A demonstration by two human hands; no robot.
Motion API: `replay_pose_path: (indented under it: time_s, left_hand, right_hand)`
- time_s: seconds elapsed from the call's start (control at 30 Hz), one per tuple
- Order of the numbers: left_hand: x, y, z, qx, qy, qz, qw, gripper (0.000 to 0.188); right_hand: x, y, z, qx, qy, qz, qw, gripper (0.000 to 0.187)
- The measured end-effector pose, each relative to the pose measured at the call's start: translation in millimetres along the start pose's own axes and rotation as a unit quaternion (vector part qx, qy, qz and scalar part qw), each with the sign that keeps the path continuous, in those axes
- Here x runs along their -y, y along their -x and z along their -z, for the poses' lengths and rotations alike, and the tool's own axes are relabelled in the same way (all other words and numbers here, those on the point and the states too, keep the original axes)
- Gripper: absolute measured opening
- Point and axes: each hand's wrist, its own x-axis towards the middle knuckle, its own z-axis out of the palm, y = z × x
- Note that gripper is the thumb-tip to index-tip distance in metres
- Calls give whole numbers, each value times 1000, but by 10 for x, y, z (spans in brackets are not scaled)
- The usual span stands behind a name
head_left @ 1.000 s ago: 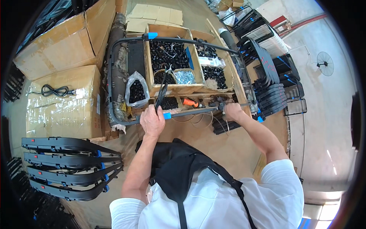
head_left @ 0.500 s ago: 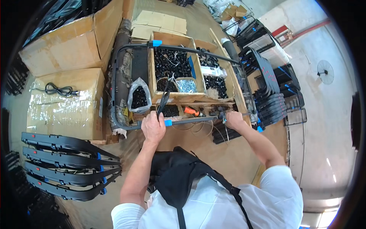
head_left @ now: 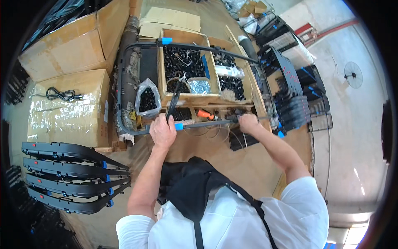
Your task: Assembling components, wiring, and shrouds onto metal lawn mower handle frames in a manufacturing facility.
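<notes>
A large black rectangular tube frame (head_left: 207, 124) with rounded corners and blue clips lies across the workbench. My left hand (head_left: 163, 130) is closed at its near bar, beside a blue clip (head_left: 178, 126). From that fist a bundle of thin black strips (head_left: 173, 101) points up and away over the parts box. Farther right, my right hand (head_left: 249, 123) is closed around the same bar near its right end; its fingertips are partly hidden. Between the hands, behind the bar, lies an orange-and-black tool (head_left: 206, 114). A thin pale strand (head_left: 245, 140) hangs below the right hand.
A wooden divided box (head_left: 163, 100) holds black parts and silver screws (head_left: 200, 86). Beside it stands a plastic bag (head_left: 142, 109) of black parts. Left are a taped carton (head_left: 66, 120) with a coiled cable (head_left: 61, 94) and stacked black frames (head_left: 66, 166). More frames (head_left: 296, 110) stand right.
The whole scene has shifted slightly up and left in the view. Both hands keep their places on the bar. The black strips look more bunched together.
</notes>
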Motion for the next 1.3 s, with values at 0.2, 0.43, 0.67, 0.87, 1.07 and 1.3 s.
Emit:
replay_pose_path:
  time_s: [0.2, 0.43, 0.67, 0.87, 1.07, 1.3]
  left_hand:
    - [13, -123, -31, -5, 0, 3, 1000, 23]
    - [13, -120, -17, 0, -4, 17, 1000, 25]
    - [32, -113, -102, -1, -15, 2, 1000, 25]
    - [60, -122, -174, -14, -29, 4, 999, 26]
    - [221, -96, 35, 50, 187, 61, 979, 27]
    - [-832, -105, 787, 165, 383, 118, 901, 30]
  right_hand:
    - [-28, -193, 107, 137, 102, -42, 984, 22]
    - [-103, -25, -122, 83, 51, -20, 995, 31]
    - [-72, -219, -123, 81, 9, -63, 995, 33]
    - [-33, -206, -333, -63, -111, -4, 992, 31]
    - [321, -165, -189, -65, -119, -118, 984, 19]
    - [1032, -416, 824, 75, -803, 49, 590, 71]
